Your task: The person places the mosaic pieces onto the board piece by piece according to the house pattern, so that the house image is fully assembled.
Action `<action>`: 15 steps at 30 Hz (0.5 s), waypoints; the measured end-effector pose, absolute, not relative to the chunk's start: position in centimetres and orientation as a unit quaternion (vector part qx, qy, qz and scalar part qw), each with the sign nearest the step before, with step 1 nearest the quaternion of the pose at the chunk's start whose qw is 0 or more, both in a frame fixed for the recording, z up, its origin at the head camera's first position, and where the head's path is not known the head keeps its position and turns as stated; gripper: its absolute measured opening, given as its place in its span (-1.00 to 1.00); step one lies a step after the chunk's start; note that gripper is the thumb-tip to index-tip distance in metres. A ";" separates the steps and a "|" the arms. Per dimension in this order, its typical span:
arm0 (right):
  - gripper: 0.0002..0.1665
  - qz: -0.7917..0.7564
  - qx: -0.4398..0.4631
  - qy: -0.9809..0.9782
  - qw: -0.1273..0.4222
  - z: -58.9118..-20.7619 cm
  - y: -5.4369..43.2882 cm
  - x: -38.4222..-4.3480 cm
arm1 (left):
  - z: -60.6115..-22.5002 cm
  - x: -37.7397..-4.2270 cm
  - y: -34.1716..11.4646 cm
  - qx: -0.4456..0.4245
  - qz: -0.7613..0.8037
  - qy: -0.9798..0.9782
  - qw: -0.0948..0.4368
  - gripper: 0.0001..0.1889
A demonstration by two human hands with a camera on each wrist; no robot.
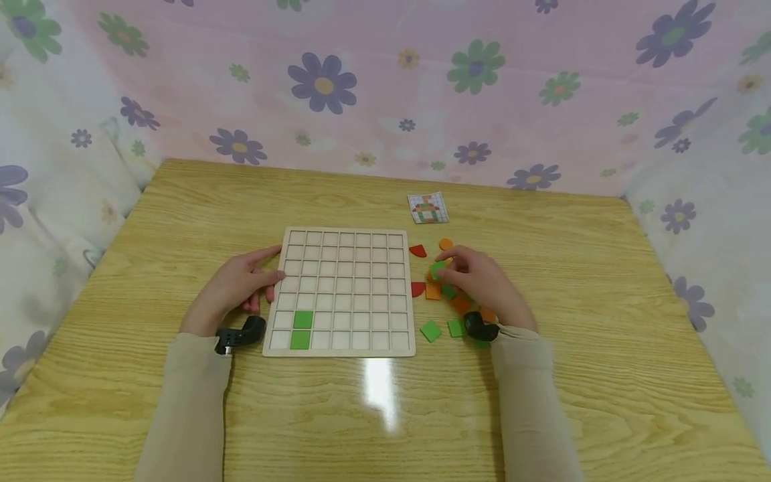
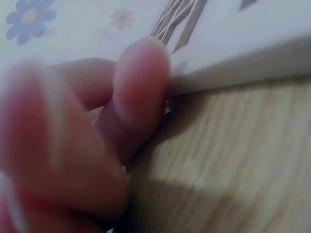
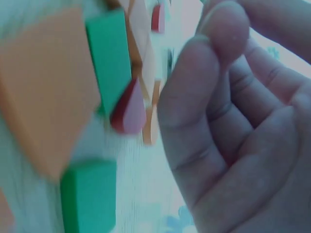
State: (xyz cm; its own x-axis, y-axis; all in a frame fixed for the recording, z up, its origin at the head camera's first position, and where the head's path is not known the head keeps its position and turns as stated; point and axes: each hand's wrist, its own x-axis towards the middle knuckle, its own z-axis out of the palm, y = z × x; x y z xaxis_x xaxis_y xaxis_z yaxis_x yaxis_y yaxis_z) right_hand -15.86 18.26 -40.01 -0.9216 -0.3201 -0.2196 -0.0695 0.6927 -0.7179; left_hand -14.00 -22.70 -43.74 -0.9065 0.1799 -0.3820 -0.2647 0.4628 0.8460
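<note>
A square wooden grid board (image 1: 337,353) lies on the table, with two green squares (image 1: 303,320) in its lower left cells. My left hand (image 1: 236,284) rests at the board's left edge, index finger and thumb reaching its rim. In the left wrist view, blurred fingertips (image 2: 143,73) meet the side of the board (image 2: 233,68). To the right of the board, my right hand (image 1: 482,278) pinches a green square (image 1: 437,269) between thumb and index finger, over a cluster of pieces. That square is mostly hidden behind the fingertips in the right wrist view.
Red quarter-circles (image 1: 418,251), an orange disc (image 1: 446,244), orange squares (image 1: 433,291) and loose green squares (image 1: 430,331) lie between board and right hand. A small picture card (image 1: 428,208) is behind them. Flowered cloth (image 1: 385,87) surrounds the table's back and sides.
</note>
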 end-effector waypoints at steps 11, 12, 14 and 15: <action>-0.72 -0.375 -0.145 0.902 0.155 -40.2 15.6 -15.5 | -43.7 -13.9 -22.7 -0.029 0.516 0.829 0.215 -0.30; -0.74 -0.375 -0.148 0.902 0.155 -40.3 15.3 -15.5 | -43.7 -14.0 -22.7 -0.029 0.516 0.828 0.215 -0.30; -0.76 -0.369 -0.159 0.902 0.156 -40.4 14.9 -15.4 | -43.7 -14.0 -22.8 -0.031 0.517 0.827 0.216 -0.30; -0.77 -0.368 -0.162 0.902 0.158 -40.5 14.7 -15.4 | -43.7 -14.0 -22.8 -0.030 0.517 0.827 0.217 -0.30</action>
